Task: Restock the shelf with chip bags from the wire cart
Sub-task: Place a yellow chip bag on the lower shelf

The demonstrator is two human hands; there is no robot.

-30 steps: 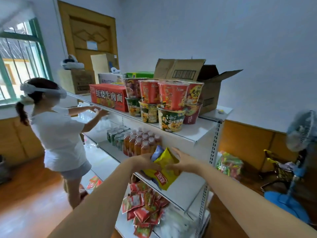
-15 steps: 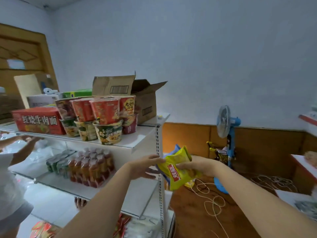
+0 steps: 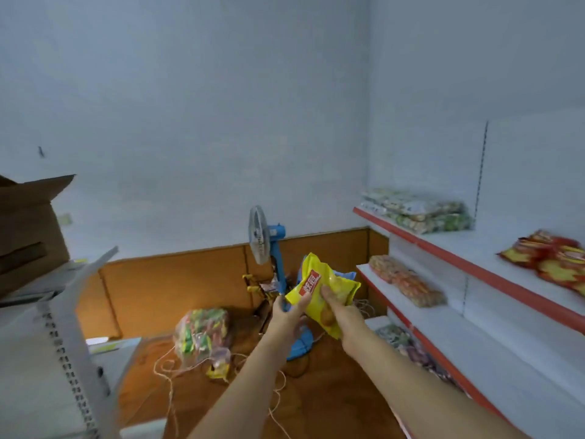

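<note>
A yellow chip bag (image 3: 319, 288) with a red label is held up in front of me, and a blue bag (image 3: 345, 275) shows just behind it. My right hand (image 3: 343, 316) grips the yellow bag from below and the right. My left hand (image 3: 289, 315) holds the bag's left edge with thumb and fingers. A white shelf unit with red edges (image 3: 443, 251) stands to the right, carrying snack packs on its levels. The wire cart is partly hidden behind the fan, with only yellow parts (image 3: 253, 282) showing.
A blue standing fan (image 3: 269, 245) stands on the wooden floor straight ahead. A clear sack of colourful snacks (image 3: 202, 334) and loose string lie on the floor. The white shelf end (image 3: 72, 327) and a cardboard box (image 3: 28, 226) are at the left.
My view has swung right, away from the noodle-cup shelf and the other person, toward the red-edged shelf. Both hands kept hold of the yellow bag and carried it along.
</note>
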